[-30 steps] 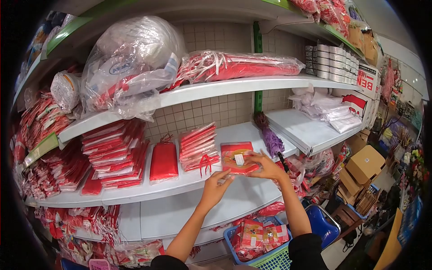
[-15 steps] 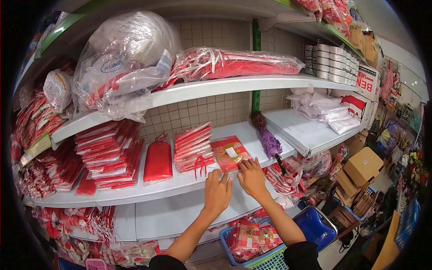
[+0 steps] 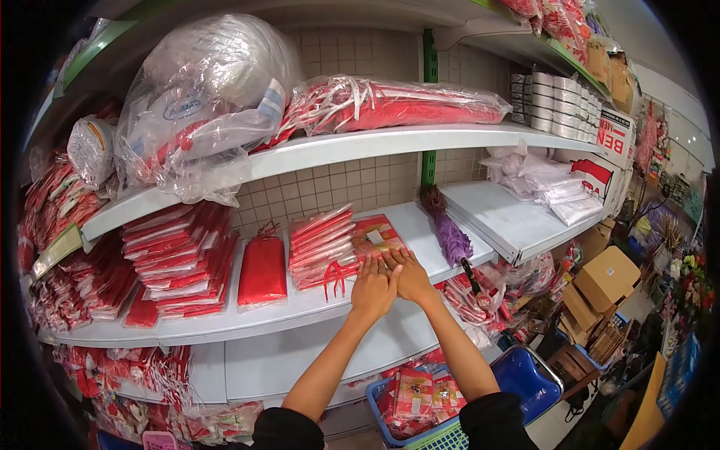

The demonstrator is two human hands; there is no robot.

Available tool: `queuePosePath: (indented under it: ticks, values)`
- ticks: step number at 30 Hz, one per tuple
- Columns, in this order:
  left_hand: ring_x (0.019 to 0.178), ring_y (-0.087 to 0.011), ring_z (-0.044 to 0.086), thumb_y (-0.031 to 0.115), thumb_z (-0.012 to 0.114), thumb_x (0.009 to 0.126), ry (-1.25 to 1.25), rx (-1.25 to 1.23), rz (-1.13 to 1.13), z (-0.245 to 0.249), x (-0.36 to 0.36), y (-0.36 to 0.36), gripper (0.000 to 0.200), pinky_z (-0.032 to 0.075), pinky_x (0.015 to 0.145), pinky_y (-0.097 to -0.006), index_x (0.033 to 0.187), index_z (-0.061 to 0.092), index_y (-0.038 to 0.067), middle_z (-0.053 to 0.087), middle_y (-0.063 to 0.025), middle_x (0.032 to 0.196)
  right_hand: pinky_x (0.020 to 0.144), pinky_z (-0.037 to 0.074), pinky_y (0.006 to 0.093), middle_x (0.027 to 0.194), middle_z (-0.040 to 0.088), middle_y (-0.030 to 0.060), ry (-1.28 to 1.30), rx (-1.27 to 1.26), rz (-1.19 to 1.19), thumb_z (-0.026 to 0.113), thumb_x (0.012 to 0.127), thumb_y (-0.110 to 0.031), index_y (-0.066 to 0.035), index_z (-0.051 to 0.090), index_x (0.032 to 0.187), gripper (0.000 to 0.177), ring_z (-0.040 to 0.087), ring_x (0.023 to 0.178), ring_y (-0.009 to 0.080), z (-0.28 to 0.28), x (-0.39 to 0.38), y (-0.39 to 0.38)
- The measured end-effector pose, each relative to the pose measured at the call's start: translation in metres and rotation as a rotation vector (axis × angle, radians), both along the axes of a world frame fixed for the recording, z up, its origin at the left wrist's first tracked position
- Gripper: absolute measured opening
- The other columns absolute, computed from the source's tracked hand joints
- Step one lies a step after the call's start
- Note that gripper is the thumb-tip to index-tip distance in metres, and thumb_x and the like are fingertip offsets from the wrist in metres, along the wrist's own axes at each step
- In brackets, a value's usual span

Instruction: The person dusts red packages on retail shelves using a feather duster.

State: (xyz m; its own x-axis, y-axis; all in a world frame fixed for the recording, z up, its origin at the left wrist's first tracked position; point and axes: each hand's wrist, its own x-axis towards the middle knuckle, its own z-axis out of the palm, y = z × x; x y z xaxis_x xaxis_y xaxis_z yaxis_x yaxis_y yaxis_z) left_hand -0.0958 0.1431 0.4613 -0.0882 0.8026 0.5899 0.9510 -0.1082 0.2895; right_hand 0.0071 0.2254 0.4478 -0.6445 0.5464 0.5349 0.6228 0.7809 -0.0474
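A red and gold packet with a white label lies on the middle shelf, its front part hidden under both hands. My left hand rests flat on its near left part, fingers stretched out. Beside it, touching it, my right hand lies over the near right part with its fingers extended. Neither hand grips anything. Just left of the packet stands a stack of red and clear plastic packs, with a red ribbon hanging at its front.
Left along the shelf are a flat red pack and a tall stack of red packs. A purple bundle lies to the right. Below are a blue basket of red packets and a blue chair.
Both hands have come together over the packet's near edge. The left hand has moved up and right onto it, and the right hand has shifted slightly left, covering more of it.
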Motion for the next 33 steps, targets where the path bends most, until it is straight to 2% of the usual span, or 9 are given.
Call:
queuePosePath:
  ticks: [7,16,17,20,24,26,27,30,33]
  values:
    - [0.128,-0.0340,0.034,0.044,0.025,0.095,0.081,-0.020,-0.015,0.003,0.000,-0.009,0.067,0.018,0.110,-0.0397,0.123,0.042,-0.014,0.042,-0.0275,0.129,0.107,0.022,0.0442,0.135,0.041,0.0159,0.035,-0.024,-0.074,0.038,0.089,-0.034,-0.006,0.042,0.131,0.050,0.034,0.128,0.0310,0.003,0.000,-0.009]
    - [0.129,-0.0340,0.030,0.047,0.026,0.094,0.005,-0.080,-0.108,0.005,-0.008,-0.009,0.070,0.019,0.110,-0.0384,0.123,0.041,-0.015,0.040,-0.0280,0.130,0.107,0.019,0.0499,0.137,0.039,0.0125,0.040,-0.082,-0.173,0.036,0.089,-0.040,-0.008,0.041,0.132,0.054,0.032,0.130,0.0291,0.006,-0.004,-0.015]
    - [0.126,-0.0360,0.035,0.049,0.029,0.093,-0.027,-0.063,-0.123,0.004,-0.009,-0.007,0.073,0.020,0.109,-0.0395,0.120,0.042,-0.017,0.041,-0.0315,0.128,0.107,0.020,0.0497,0.138,0.039,0.0130,0.023,-0.080,-0.175,0.036,0.089,-0.040,-0.008,0.041,0.132,0.054,0.031,0.130,0.0293,0.005,-0.003,-0.014]
    - [0.130,-0.0342,0.030,0.049,0.027,0.093,0.000,-0.087,-0.081,0.000,-0.009,-0.002,0.072,0.019,0.110,-0.0380,0.123,0.040,-0.016,0.040,-0.0282,0.130,0.106,0.022,0.0498,0.137,0.039,0.0140,0.027,-0.105,-0.156,0.038,0.089,-0.039,-0.008,0.042,0.130,0.052,0.030,0.131,0.0298,0.011,-0.001,-0.018]
    - [0.129,-0.0342,0.031,0.046,0.033,0.093,0.167,0.055,-0.087,-0.005,-0.010,-0.005,0.068,0.020,0.109,-0.0373,0.127,0.037,-0.013,0.035,-0.0258,0.136,0.106,0.020,0.0499,0.134,0.040,0.0160,0.202,0.038,-0.060,0.044,0.087,-0.031,-0.005,0.043,0.126,0.047,0.029,0.130,0.0320,0.006,0.004,-0.024]
    - [0.129,-0.0335,0.031,0.040,0.039,0.092,0.152,0.130,-0.240,-0.002,-0.001,-0.028,0.062,0.020,0.109,-0.0387,0.128,0.038,-0.010,0.034,-0.0245,0.136,0.106,0.019,0.0499,0.132,0.042,0.0166,0.392,0.182,0.001,0.049,0.085,-0.025,-0.004,0.044,0.125,0.046,0.030,0.129,0.0345,-0.002,0.014,-0.035]
    - [0.130,-0.0332,0.031,0.037,0.042,0.091,0.141,0.178,-0.317,0.001,0.005,-0.036,0.059,0.020,0.110,-0.0394,0.128,0.038,-0.009,0.034,-0.0238,0.137,0.107,0.017,0.0498,0.129,0.043,0.0185,0.490,0.141,0.048,0.049,0.084,-0.019,-0.002,0.044,0.123,0.043,0.032,0.127,0.0351,-0.004,0.022,-0.053]
    - [0.130,-0.0320,0.030,0.022,0.051,0.088,-0.055,0.255,-0.500,-0.036,0.021,-0.073,0.049,0.021,0.109,-0.0423,0.129,0.041,-0.002,0.036,-0.0203,0.137,0.107,0.018,0.0505,0.122,0.046,0.0192,0.555,0.152,0.018,0.052,0.082,-0.015,0.001,0.046,0.120,0.042,0.035,0.124,0.0361,-0.041,0.057,-0.103]
    - [0.131,-0.0325,0.029,0.011,0.052,0.085,-0.208,0.050,-0.551,-0.108,0.049,-0.108,0.048,0.021,0.108,-0.0440,0.130,0.041,-0.001,0.036,-0.0215,0.137,0.105,0.022,0.0504,0.111,0.049,0.0195,0.561,0.004,-0.141,0.053,0.080,-0.014,0.000,0.047,0.115,0.038,0.041,0.114,0.0376,-0.122,0.089,-0.137]
